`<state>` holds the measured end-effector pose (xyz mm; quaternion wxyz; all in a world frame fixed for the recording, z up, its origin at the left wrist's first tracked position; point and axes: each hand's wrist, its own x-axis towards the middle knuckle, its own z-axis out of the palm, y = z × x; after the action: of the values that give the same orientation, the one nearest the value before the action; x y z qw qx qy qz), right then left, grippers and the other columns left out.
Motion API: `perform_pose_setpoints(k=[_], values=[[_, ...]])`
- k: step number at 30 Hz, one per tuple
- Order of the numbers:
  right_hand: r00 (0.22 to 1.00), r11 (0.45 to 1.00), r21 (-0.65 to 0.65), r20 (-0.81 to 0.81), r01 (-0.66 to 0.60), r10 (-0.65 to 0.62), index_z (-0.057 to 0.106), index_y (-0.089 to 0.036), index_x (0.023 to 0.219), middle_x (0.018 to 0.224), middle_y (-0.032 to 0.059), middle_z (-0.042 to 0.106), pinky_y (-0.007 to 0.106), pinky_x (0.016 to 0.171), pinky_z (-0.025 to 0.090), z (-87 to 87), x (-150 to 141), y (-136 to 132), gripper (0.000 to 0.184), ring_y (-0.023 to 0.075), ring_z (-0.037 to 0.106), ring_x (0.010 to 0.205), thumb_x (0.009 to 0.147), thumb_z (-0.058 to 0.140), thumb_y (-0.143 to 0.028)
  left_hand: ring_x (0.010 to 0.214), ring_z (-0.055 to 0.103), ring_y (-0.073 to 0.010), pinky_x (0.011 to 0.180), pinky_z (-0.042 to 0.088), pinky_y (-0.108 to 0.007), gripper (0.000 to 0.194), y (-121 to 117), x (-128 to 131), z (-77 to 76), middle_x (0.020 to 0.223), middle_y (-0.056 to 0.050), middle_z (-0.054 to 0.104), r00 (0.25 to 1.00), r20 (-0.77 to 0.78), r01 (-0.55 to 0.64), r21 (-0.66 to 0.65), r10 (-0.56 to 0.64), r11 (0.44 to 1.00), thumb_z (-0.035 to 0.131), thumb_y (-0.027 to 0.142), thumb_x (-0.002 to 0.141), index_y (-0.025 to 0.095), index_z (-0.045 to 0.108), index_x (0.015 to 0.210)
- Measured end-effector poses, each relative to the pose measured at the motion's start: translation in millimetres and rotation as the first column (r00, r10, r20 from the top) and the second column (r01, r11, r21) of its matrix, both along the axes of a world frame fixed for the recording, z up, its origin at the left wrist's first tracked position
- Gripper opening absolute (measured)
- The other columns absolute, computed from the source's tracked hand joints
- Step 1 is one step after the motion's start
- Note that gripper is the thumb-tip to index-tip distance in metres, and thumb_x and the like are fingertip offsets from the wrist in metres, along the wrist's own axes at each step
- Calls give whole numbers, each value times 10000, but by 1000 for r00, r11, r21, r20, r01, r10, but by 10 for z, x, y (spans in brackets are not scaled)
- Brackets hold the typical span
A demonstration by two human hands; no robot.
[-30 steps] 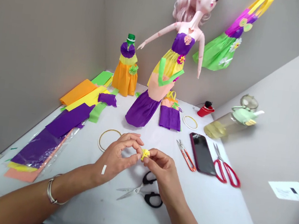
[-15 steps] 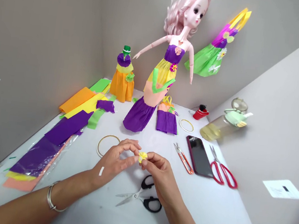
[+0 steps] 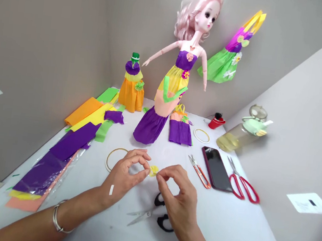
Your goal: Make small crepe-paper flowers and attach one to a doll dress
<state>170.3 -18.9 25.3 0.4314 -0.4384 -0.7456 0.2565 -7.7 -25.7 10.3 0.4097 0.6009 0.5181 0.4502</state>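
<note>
Grey walls (image 3: pixel 44 43) rise behind and beside a white-topped table (image 3: pixel 237 235); the light is soft.

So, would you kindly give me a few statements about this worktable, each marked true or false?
1. The yellow piece is between the left hand and the right hand. True.
2. The black-handled scissors are closed. False: their blades are apart.
3. The phone lies between the orange snips and the red-handled scissors. True.
4. The bottle has its lid shut. False: the lid is flipped open.
</note>
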Motion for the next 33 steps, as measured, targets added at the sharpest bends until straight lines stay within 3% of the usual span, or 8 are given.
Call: perform_pose_setpoints(k=[4,12,23,33], values=[[995,994,103,100,-36,26,612,-218,794,748,16,628,363,783,390,-27,-43,-7,127,179,562,726,877,586,-125,1280,462,-240,1097,356,-423,68,-28,22,15,1123,-41,620,997,-74,-15,62,20,998,607,250,846,236,610,780],[990,996,78,135,-50,40,633,-214,818,758,13,643,366,790,390,-50,-45,-8,103,169,574,716,875,607,-131,1265,465,-235,1082,366,-424,59,-35,22,23,1084,-46,618,992,-121,-9,166,29,986,598,206,854,228,603,799],[997,994,-93,50,-57,62,629,-223,763,727,4,613,367,800,408,-24,-41,-5,127,180,577,734,869,590,-165,1267,460,-242,1077,374,-425,56,-38,19,17,1074,-47,617,988,-153,14,185,15,983,593,207,853,232,608,805],[997,982,-177,7,-69,71,607,-208,726,719,-6,588,340,795,409,-6,-65,12,139,165,563,736,833,585,-122,1280,453,-244,1099,350,-436,51,-33,19,10,1098,-45,616,994,-108,31,105,-19,994,607,232,847,234,615,798]])
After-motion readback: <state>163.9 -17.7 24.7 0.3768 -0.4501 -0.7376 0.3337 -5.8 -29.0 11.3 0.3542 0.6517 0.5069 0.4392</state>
